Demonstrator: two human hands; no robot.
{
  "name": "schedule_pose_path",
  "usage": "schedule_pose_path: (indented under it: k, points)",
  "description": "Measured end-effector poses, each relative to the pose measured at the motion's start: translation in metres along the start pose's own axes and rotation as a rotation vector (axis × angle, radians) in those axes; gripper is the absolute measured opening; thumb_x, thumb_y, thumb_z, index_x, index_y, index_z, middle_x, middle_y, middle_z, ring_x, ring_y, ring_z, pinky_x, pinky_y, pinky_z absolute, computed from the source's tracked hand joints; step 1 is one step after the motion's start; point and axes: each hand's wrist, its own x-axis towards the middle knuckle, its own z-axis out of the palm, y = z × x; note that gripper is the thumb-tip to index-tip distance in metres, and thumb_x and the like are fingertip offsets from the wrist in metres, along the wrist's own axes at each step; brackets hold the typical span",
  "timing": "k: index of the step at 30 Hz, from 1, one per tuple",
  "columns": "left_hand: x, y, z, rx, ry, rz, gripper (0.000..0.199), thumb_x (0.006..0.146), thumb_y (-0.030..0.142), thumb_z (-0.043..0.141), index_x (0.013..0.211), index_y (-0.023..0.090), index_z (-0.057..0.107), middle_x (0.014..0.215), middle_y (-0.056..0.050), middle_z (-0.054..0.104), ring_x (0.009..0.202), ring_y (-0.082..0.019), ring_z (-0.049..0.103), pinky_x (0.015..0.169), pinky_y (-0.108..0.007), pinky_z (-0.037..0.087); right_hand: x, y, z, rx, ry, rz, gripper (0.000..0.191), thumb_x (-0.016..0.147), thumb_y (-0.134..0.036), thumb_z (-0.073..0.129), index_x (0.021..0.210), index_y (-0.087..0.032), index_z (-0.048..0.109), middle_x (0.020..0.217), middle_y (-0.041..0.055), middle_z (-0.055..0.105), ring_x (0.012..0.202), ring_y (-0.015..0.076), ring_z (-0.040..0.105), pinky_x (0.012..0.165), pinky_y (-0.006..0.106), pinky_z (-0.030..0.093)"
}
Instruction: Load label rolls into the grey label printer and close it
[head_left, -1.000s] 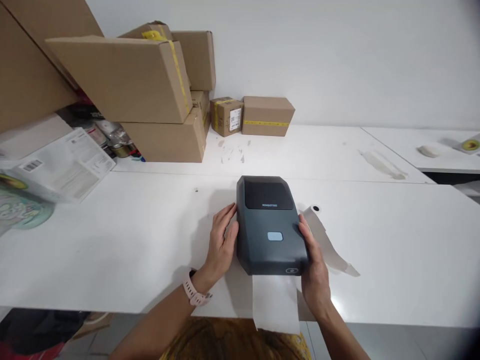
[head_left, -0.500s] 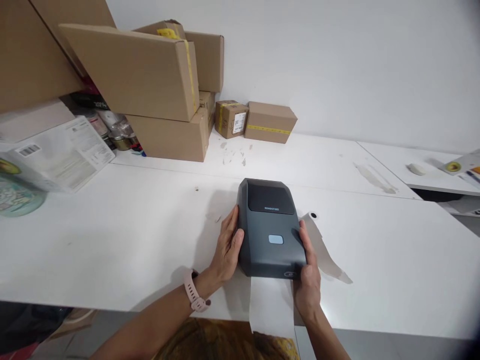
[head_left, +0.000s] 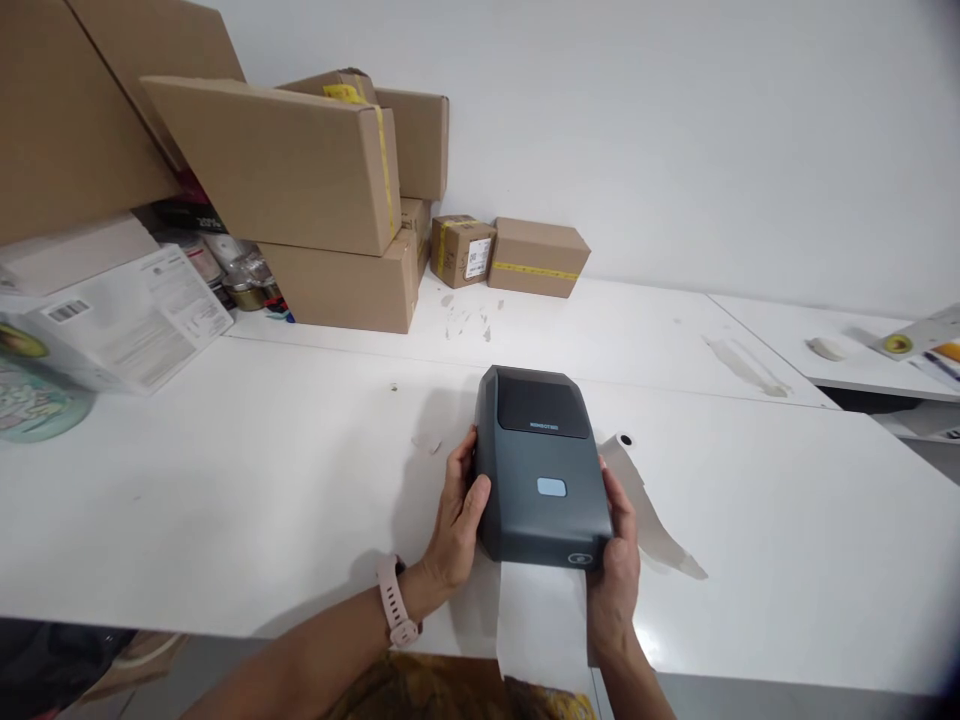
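Note:
Between my two hands is a dark blue-grey label printer (head_left: 547, 470) with a light blue button on top. My left hand (head_left: 457, 520) is closed against its left side, the thumb near the top edge. On the opposite side my right hand (head_left: 619, 560) grips the near right corner. A blank white paper strip (head_left: 541, 620) hangs out of the printer's near end, over the table's front edge. Just right of the printer a small paper roll (head_left: 624, 442) with a black core hole lies with its loose tail (head_left: 660, 530) trailing toward me. The printer's underside is hidden.
Cardboard boxes (head_left: 285, 165) are stacked at the back left of the white table (head_left: 225, 500). Two small boxes, one brown carton (head_left: 540, 258) among them, stand by the wall. A white printed box (head_left: 142, 320) and jars sit left. Torn paper residue (head_left: 746, 367) marks the right.
The whole view has shifted slightly, so the table and boxes appear a little lower. Both hands keep their hold on the printer, and its near end looks tipped up slightly.

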Motion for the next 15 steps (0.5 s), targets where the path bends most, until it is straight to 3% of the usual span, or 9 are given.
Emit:
schedule_pose_path:
  k: [5,9,15]
  points:
    - [-0.0043,-0.0015,0.0028,0.094,0.055,-0.019,0.062,0.105,0.059,0.041,0.160,0.030,0.037,0.172,-0.005,0.034,0.161,-0.026,0.029,0.134,-0.049,0.023,0.0021,-0.0009,0.0026,-0.013,0.085,0.096,0.062,0.097,-0.068,0.047,0.148,-0.032,0.056,0.164,0.0031,0.049,0.154,0.0328,0.042,0.125,0.058,0.037]
    - [-0.0058,-0.0050,0.0026,0.114,0.058,-0.038,0.066,0.105,0.061,0.039,0.163,0.031,0.034,0.174,-0.003,0.030,0.163,-0.026,0.025,0.136,-0.049,0.020,0.0002,-0.0044,0.0077,0.058,0.171,0.213,0.054,0.101,-0.064,0.041,0.143,-0.036,0.061,0.162,-0.0024,0.052,0.154,0.0293,0.042,0.129,0.057,0.032]
    - [-0.0039,-0.0082,-0.0025,0.080,-0.012,-0.021,0.070,0.104,0.065,0.034,0.165,0.032,0.031,0.177,0.001,0.021,0.165,-0.025,0.015,0.137,-0.047,0.011,-0.0056,0.0034,0.0009,0.038,0.100,0.111,0.061,0.101,-0.069,0.035,0.150,-0.038,0.054,0.165,-0.0029,0.047,0.157,0.0302,0.037,0.127,0.058,0.034]
